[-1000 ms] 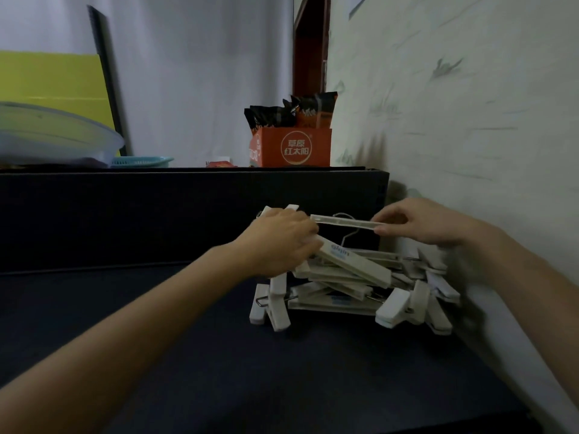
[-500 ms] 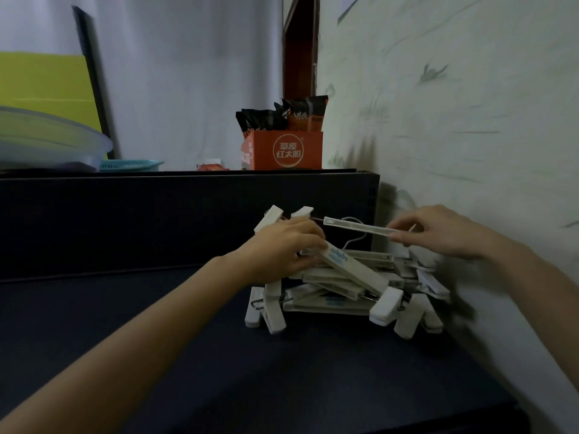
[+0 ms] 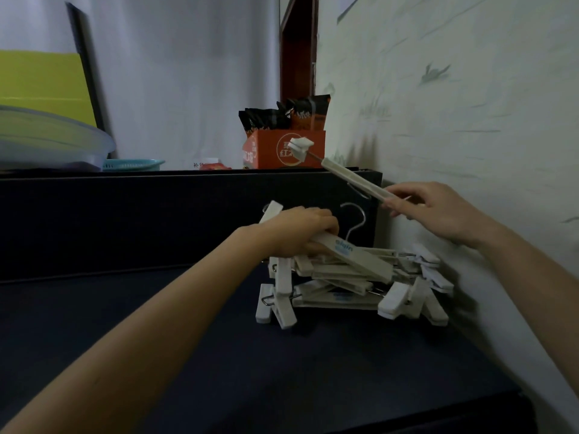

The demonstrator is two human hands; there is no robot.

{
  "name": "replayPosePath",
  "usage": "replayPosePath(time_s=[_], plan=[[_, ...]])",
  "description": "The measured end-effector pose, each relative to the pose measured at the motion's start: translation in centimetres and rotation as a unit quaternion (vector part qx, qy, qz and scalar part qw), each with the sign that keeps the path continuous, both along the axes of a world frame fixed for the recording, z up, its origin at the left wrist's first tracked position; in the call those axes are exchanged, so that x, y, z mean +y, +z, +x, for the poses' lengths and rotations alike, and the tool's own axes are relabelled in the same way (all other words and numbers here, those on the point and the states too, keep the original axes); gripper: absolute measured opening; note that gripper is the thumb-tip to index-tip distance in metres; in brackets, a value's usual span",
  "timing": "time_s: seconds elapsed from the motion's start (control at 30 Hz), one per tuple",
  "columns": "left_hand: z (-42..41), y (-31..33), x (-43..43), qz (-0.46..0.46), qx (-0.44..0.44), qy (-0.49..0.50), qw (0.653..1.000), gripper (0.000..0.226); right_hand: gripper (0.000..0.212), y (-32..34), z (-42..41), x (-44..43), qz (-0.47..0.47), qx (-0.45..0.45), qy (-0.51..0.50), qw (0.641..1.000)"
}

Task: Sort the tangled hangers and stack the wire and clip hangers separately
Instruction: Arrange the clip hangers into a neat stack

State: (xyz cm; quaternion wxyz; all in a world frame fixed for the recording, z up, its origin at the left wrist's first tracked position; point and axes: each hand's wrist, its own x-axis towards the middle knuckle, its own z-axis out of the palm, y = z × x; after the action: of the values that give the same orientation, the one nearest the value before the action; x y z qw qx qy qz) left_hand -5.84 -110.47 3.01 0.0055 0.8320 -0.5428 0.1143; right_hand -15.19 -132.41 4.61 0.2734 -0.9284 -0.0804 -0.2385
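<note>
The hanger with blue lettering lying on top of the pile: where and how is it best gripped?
Probably the free lower-right end of the lettered hanger's flat bar, pinched across its flat faces from above right. The left hand covers its upper end, and that end sits atop the pile.

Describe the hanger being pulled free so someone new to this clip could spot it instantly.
Start at the pale wall on the right, then find the right hand beside it. That hand holds one end of a white clip hanger, which slants up toward the orange box. It alone is raised above the pile.
</note>
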Motion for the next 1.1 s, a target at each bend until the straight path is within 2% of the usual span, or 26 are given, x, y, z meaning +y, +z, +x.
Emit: replayPosePath(time_s=[0.17,0.27,0.37,0.57,0.9,0.97,1.1], plan=[[-0.5,3.5,4.3,-0.151,0.026,-0.004,0.988,0.031,0.018,1.4,-0.6,1.7,0.003,-0.073,-0.014,0.997],[0.2,4.3,9.0,-0.192,0.028,0.029,0.981,0.030,0.024,2.1,-0.3,3.6,0.011,-0.094,-0.010,0.995],[1.3,2.8,13.9,-0.208,0.028,0.102,0.972,0.030,0.028,2.1,0.4,6.5,-0.001,-0.087,0.008,0.996],[2.6,-1.7,20.9,-0.178,0.103,0.224,0.953,0.030,0.031,1.4,3.2,12.2,-0.038,-0.065,0.052,0.996],[4.6,-6.7,24.4,-0.063,0.164,0.274,0.945,0.031,0.032,-0.4,5.5,18.8,-0.064,-0.005,0.094,0.993],[4.7,-7.3,24.1,-0.036,0.160,0.280,0.946,0.033,0.031,-0.9,5.5,19.6,-0.067,0.016,0.105,0.992],[4.2,-7.3,23.9,0.014,0.097,0.277,0.956,0.042,0.032,-2.3,5.4,21.2,-0.098,0.034,0.111,0.988]])
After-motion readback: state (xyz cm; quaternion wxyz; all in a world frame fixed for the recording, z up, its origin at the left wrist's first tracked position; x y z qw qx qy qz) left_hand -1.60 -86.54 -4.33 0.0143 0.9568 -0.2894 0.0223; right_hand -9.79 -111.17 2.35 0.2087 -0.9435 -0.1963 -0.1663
